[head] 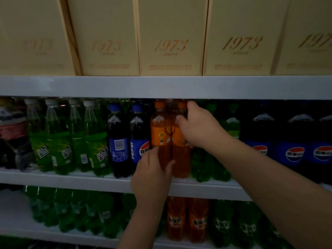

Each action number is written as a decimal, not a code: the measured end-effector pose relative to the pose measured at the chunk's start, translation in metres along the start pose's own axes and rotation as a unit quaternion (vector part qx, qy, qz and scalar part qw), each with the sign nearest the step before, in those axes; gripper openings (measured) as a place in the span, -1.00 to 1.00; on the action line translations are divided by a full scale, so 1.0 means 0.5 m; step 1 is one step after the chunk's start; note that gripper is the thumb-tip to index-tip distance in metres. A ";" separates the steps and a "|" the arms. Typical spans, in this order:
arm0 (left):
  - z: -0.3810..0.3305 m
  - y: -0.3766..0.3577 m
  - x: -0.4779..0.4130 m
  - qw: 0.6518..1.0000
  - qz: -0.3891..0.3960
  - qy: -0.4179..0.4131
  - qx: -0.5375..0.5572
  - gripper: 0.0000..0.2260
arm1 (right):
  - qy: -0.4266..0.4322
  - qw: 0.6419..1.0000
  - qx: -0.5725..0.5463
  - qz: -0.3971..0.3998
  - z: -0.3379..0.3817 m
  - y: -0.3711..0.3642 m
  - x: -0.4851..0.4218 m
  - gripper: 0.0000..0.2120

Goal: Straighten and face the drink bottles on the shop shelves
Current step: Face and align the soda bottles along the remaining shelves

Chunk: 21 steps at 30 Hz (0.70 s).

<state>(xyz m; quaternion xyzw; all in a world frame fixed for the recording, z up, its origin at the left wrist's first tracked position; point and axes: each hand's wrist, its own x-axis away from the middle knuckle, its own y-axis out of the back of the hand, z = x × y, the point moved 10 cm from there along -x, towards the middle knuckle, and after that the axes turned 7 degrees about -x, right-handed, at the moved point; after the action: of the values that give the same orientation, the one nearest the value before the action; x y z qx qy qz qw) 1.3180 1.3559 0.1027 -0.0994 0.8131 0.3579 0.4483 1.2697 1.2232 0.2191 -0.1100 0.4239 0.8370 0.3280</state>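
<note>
Two orange soda bottles stand side by side on the middle shelf (pixel 62 180). My left hand (pixel 152 175) grips the lower part of the left orange bottle (pixel 160 130), thumb across its front. My right hand (pixel 199 128) grips the right orange bottle (pixel 179 146) at its shoulder and label, fingers reaching behind its neck. Left of them stand two small Pepsi bottles: one (pixel 119 141) shows its barcode, the other (pixel 139 139) shows its logo partly. Several green soda bottles (pixel 61 141) fill the row further left.
Large Pepsi bottles (pixel 294 144) and green bottles (pixel 231 126) stand to the right. The upper shelf edge (pixel 161 87) hangs low over the caps, with cream "1973" boxes (pixel 170 44) above. The lower shelf holds green bottles (pixel 80 211) and two orange bottles (pixel 186 220).
</note>
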 end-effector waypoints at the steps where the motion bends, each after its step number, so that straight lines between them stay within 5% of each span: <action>1: -0.001 -0.002 -0.002 1.000 -0.003 -0.001 -0.011 -0.48 | -0.015 1.000 0.002 0.001 -0.003 -0.001 -0.008 -0.78; 9: -0.012 -0.015 -0.010 0.999 0.010 0.035 -0.006 -0.37 | 0.005 0.996 0.072 -0.054 -0.006 0.006 -0.029 -0.54; 14: -0.003 -0.018 -0.026 0.999 0.000 0.017 -0.028 -0.28 | 0.033 0.993 0.063 -0.098 -0.006 0.014 -0.026 -0.59; 21: -0.012 0.064 -0.074 0.977 -0.138 -0.097 -0.127 -0.59 | -0.002 0.998 -0.019 -0.053 -0.027 -0.002 -0.044 -0.80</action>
<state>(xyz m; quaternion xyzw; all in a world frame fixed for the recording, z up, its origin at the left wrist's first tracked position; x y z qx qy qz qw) 1.3200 1.3694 0.1499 -0.2320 0.6918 0.4008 0.5541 1.2860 1.2030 0.2203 -0.1367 0.4007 0.8266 0.3708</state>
